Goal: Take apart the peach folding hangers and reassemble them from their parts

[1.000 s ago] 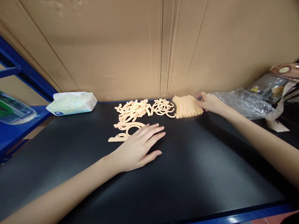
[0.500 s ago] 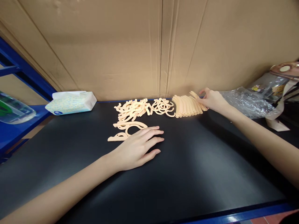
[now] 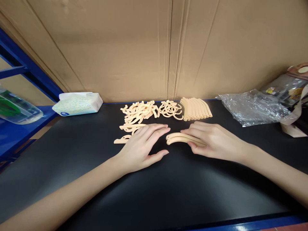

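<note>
My right hand is closed round a curved beige plastic strip, which looks like two strips lying side by side. Their rounded ends stick out to the left, toward my left hand. That hand hovers or rests with its fingers stretched out and apart, holding nothing. Partly hidden behind it are a few beige pieces like hanger parts, one with a small arch. Farther back lie a heap of short curved pieces, a cluster of hook-shaped pieces and a neat row of curved strips.
A soft tissue pack stands at the back left of the black table. Crumpled clear plastic bags and a transparent bag with a strap lie at the right. Cardboard walls off the back; a blue rack stands left.
My right hand has come from the right end of the strip row toward the middle, bringing the curved beige strip with it. My left hand stays nearly in place.
</note>
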Demonstrator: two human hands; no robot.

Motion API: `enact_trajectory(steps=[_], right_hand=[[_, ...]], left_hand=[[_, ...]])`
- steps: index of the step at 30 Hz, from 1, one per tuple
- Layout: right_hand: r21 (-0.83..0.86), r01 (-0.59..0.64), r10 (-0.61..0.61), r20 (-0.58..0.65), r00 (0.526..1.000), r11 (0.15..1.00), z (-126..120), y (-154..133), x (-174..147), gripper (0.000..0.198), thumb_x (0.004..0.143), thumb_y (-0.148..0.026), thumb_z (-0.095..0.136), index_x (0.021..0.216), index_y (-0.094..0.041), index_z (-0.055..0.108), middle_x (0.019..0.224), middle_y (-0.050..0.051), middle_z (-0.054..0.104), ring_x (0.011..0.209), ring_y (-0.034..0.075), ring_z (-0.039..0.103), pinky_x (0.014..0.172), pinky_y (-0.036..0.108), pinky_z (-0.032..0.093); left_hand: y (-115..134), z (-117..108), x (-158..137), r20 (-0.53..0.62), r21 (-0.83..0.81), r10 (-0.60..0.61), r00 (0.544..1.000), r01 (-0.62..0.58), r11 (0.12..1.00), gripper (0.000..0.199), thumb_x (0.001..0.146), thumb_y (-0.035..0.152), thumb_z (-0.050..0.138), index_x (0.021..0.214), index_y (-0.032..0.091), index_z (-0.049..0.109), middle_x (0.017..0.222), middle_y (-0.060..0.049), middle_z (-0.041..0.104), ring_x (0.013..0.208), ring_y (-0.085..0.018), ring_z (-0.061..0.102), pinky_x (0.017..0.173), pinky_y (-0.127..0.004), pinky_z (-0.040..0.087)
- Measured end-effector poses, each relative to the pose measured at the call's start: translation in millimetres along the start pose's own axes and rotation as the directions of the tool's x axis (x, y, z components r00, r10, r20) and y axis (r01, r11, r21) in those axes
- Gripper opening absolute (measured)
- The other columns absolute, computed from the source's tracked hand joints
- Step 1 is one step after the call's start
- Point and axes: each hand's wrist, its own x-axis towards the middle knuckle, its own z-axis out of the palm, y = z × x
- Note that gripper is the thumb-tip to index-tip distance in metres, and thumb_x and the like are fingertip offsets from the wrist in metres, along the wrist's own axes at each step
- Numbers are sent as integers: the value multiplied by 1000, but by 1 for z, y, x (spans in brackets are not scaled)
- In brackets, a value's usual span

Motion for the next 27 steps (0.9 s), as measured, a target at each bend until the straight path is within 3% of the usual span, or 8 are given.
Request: enact_trajectory(steps=[5,8,15,27], right_hand=[[-48,138,-142,-73,987,989,11,-13,-1,21,87,-18,48,99,-15,64,78,6,63,71,18,56,62,30,46],[-81,173,-182,-121,976,982,16,-14,0,21,87,-18,48,98,-13,65,79,7,64,72,18,56,62,31,47],[-77,179,-185,-92,978,981,21,-16,1,21,88,-20,47,96,-14,65,73,5,61,66,18,52,59,31,45],[-79,190,-197,-92,976,979,26,-15,0,17,86,-20,49,94,-15,63,73,4,59,67,17,49,61,30,42]], left_hand=[[2,2,-1,65,-38,91,994,-89,995,45,92,38,53,131,17,44,108,-7,63,97,-20,56,85,-32,44],[3,3,0,91,-50,143,986,-139,989,37,92,34,52,124,14,51,100,-7,64,92,-20,56,82,-31,44],[5,1,3,93,-40,147,985,-144,989,30,89,27,51,115,16,60,93,-6,66,86,-19,56,78,-32,44],[5,2,3,135,2,153,979,-155,988,31,87,28,50,113,17,62,88,-5,63,82,-19,53,73,-32,41]])
